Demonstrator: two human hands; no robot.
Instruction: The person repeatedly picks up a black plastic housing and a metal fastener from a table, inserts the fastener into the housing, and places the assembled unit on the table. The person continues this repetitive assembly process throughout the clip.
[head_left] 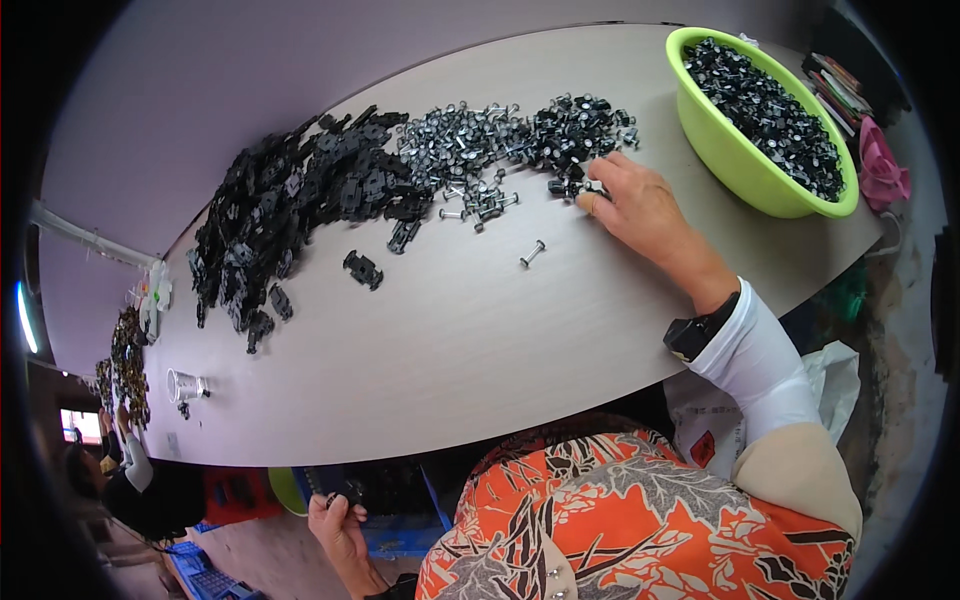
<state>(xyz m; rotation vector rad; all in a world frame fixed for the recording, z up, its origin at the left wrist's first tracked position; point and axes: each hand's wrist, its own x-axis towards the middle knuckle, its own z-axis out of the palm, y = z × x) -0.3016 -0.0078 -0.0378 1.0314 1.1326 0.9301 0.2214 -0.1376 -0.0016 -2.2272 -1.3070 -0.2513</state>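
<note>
My right hand [645, 205] is over the table with thumb and fingers curled round small black wheel-like parts [570, 188], beside a pile of similar black parts [580, 130]. Left of that pile lies a heap of shiny metal axles with round ends [465, 140]. A big pile of flat black plastic plates [270, 210] spreads further left. One plate [363, 270] and one axle [533, 254] lie apart, nearer me. Below the table edge my left hand [340, 532] is closed, with a small dark piece at its fingertips; its kind is unclear.
A green basin [690, 125] full of small black and metal parts stands at the back right, next to a pink cloth [880, 165]. A clear cup [183, 385] lies near the left edge. A blue crate [400, 545] is below the table. Another person [140, 490] works at far left.
</note>
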